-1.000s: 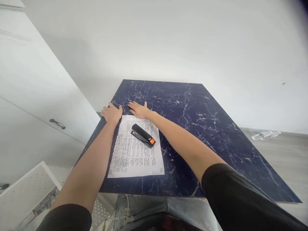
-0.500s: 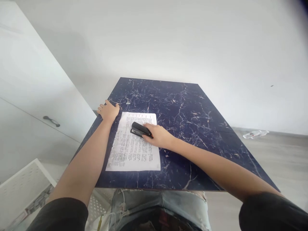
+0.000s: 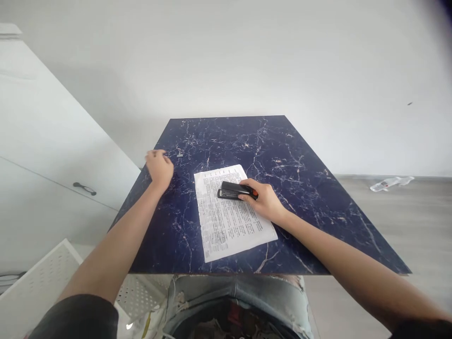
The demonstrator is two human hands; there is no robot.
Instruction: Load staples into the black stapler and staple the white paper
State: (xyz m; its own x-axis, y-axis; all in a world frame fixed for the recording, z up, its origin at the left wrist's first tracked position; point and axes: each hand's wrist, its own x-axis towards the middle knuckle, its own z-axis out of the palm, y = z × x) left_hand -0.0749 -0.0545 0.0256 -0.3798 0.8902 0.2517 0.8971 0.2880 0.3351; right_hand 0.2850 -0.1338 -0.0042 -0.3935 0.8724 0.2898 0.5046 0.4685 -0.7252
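Note:
My right hand (image 3: 263,200) grips a black stapler (image 3: 233,190) with a bit of orange at its rear end. The stapler lies over the upper part of a sheet of printed paper (image 3: 226,235), its nose pointing left. My left hand (image 3: 160,168) hovers or rests at the table's left edge, slightly blurred, fingers loosely bent and nothing visible in them. Just right of that hand lies a small strip of staples (image 3: 180,155).
The dark blue marbled table (image 3: 303,226) stands against a white wall. A white cabinet with a dark handle (image 3: 84,189) is at the left. Below it is a white perforated basket (image 3: 52,268). A clear plastic item (image 3: 391,183) lies on the floor at right.
The paper has slid right and turned, and the stapler in my right hand moved right with it. My left hand's fingers have bent from their spread pose.

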